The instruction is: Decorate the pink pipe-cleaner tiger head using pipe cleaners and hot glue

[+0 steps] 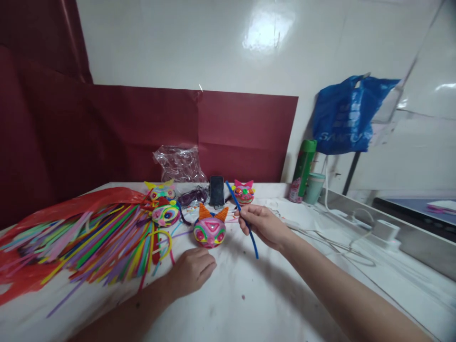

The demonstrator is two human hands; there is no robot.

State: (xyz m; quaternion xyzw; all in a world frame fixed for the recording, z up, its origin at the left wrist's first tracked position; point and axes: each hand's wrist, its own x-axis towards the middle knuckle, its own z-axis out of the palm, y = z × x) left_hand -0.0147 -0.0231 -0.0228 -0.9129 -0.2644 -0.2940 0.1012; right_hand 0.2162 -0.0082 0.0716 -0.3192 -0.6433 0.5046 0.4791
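Note:
My right hand (261, 223) pinches a blue pipe cleaner (253, 241) between thumb and fingers, above the white table. The pipe cleaner slants, its upper end leaning left and its lower end curving down. On the table rests my left hand (194, 270), closed in a loose fist with no object showing in it. Just beyond that fist sits a small animal head (210, 230) in pink, green and yellow, with orange ears of pipe cleaner. Another decorated head (166, 213) lies to its left, beside a fan of many-coloured pipe cleaners (107, 237).
Behind stand a pink-eared head (244, 192), a yellow-eared head (160, 190), a dark phone (216, 191) and crumpled clear plastic (180, 164). At right are a green spray can (303, 168), a cup (315, 188), white cables (342, 247) and a hanging blue bag (351, 116).

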